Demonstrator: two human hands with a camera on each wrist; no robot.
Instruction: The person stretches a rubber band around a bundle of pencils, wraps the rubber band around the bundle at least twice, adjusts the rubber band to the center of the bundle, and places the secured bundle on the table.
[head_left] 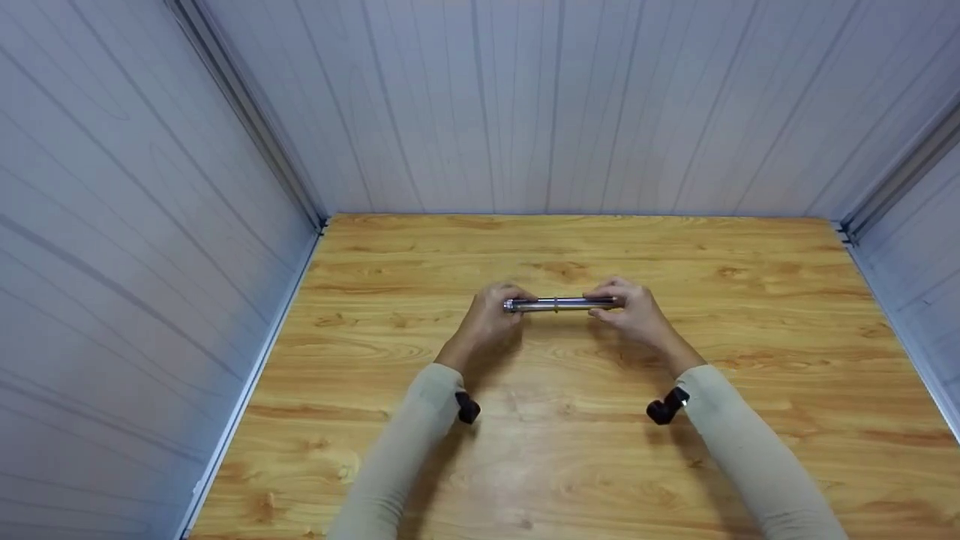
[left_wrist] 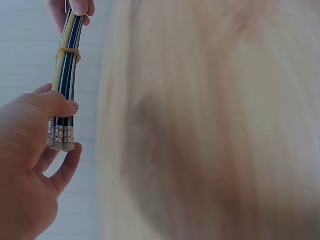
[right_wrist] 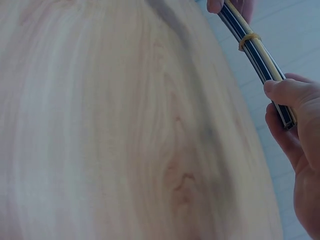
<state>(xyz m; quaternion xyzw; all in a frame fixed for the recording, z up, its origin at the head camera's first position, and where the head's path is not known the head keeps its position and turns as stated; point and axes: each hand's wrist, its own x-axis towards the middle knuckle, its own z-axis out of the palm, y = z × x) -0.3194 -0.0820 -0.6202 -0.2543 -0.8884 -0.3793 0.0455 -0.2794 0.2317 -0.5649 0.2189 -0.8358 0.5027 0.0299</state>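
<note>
A bundle of pencils (head_left: 568, 304) with dark and pale stripes is held level above the table, one end in each hand. Around its middle runs a yellowish rubber band (left_wrist: 68, 52). My left hand (head_left: 491, 311) grips the end with the metal ferrules and erasers (left_wrist: 62, 135), thumb across the near side. At the other end, my right hand (head_left: 628, 309) pinches the pencils between thumb and fingers. That end, in the right wrist view, shows flat ends (right_wrist: 289, 125) without erasers.
The wood-grain table (head_left: 570, 450) lies below both hands. White panelled walls (head_left: 517, 105) rise at its back, left and right. A small black device (head_left: 466, 407) sits on the left wrist, and another black device (head_left: 666, 406) on the right.
</note>
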